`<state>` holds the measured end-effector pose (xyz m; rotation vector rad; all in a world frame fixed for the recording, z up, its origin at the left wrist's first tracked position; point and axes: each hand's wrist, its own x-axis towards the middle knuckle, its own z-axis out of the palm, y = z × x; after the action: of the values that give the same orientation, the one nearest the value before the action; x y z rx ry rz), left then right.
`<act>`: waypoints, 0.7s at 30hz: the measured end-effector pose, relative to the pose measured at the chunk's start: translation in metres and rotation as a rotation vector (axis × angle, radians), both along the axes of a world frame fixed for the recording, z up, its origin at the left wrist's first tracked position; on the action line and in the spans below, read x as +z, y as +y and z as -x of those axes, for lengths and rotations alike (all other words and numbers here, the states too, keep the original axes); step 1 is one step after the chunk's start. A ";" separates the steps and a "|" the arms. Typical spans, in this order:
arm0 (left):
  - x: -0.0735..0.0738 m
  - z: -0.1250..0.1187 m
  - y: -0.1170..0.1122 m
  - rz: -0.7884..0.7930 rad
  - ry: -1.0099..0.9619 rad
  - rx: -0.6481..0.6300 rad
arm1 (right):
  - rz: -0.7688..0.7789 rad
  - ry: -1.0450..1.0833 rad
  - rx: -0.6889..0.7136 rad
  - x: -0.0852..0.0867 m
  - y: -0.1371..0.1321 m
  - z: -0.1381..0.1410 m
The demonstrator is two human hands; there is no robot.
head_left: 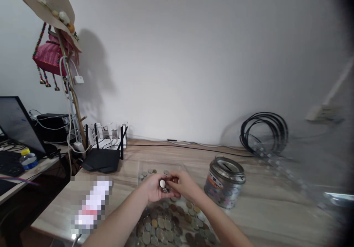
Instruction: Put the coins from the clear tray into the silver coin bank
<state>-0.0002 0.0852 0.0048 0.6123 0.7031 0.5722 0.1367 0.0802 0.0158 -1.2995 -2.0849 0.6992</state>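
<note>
My left hand (153, 188) is cupped, palm up, around a few coins (162, 184), one of them a bright silver disc. Over that palm, my right hand (182, 183) has its fingers pinched together among the coins; its fingertips are partly hidden, and I cannot tell what they hold. Below both hands, many loose silver and brass-coloured coins (162, 234) are spread in a clear, shallow tray (162, 163). A few more lie at its far left. To the right of my right hand stands a round metal tin (225, 182) with a slot in its lid.
A black router (102, 160) and a blurred-out bright rectangle (92, 206) are on the left of the wooden table (276, 210). Coiled black cable (264, 132) leans at the wall. Clear plastic (298, 184) blurs the right side. A laptop (20, 125) stands far left.
</note>
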 end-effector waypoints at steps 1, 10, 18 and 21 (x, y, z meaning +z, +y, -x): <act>-0.001 0.000 0.000 -0.006 -0.003 -0.012 | -0.039 -0.001 -0.015 0.004 -0.001 -0.002; 0.007 0.004 -0.007 -0.066 0.047 0.048 | -0.152 -0.011 -0.030 0.027 -0.004 -0.017; 0.013 0.001 -0.010 -0.079 0.197 0.089 | -0.302 -0.315 -0.474 0.096 0.004 -0.086; 0.012 0.000 -0.008 -0.057 0.186 0.188 | -0.184 -0.500 -0.719 0.096 0.018 -0.134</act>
<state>-0.0006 0.0770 0.0172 0.6623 0.9290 0.7172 0.2711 0.0981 0.1122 -2.0842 -1.7508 -0.1441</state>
